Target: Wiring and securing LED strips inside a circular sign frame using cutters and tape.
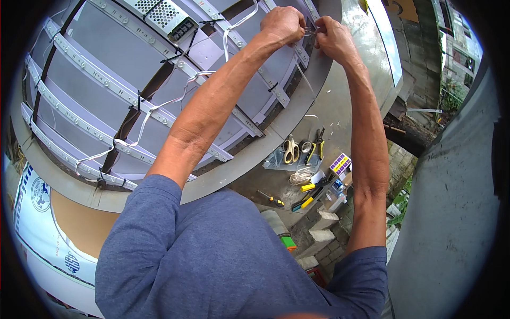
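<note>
My left hand (283,25) is closed in a pinch at the upper middle, over the rim of a large round metal frame (212,185). Facing it, my right hand (336,40) is pinched too, its fingertips a few centimetres away. Thin pale wires (309,33) run between the fingertips of both hands. From there, a white wire (304,74) hangs down across the frame's rim. Beneath my hands ends an LED strip (273,87), one of several mounted in rows across the frame. A perforated metal power supply (163,17) sits among the strips at the top.
Right of the frame, a metal surface (340,106) carries scissors (290,151), a tape roll (306,147), yellow-black pliers (316,143), a coil of wire (302,176), a screwdriver (271,199) and a purple-yellow box (340,164). White wires (143,125) loop over the strips. A grey wall (451,212) stands at far right.
</note>
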Motion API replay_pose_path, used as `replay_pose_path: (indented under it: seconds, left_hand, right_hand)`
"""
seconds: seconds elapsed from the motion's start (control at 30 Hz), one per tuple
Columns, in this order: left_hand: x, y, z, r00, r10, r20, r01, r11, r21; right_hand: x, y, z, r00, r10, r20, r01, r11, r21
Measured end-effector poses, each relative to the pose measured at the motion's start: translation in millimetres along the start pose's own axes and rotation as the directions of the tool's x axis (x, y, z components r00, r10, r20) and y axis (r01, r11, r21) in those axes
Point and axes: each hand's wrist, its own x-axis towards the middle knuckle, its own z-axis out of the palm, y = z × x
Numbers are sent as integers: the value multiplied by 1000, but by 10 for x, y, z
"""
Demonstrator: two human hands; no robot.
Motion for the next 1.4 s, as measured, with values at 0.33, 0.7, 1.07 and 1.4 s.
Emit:
replay_pose_path:
  seconds: [0.33,0.7,1.07,1.4]
  left_hand:
    - [12,-58,31,994,66,-87,-69,997,-30]
    - [-20,-15,1,995,49,-86,-60,989,-132]
    - [102,4,-50,998,48,-29,-48,999,10]
    - [172,4,-48,996,80,-27,-74,983,169]
  right_hand:
    - [-97,-63,224,987,21,-162,-13,999,52]
    - [-176,-37,333,950,25,-310,-4,998,69]
    - [-205,4,295,932,-179,-314,172,984,-50]
    - [-166,19,246,934,-219,-284,215,976,-45]
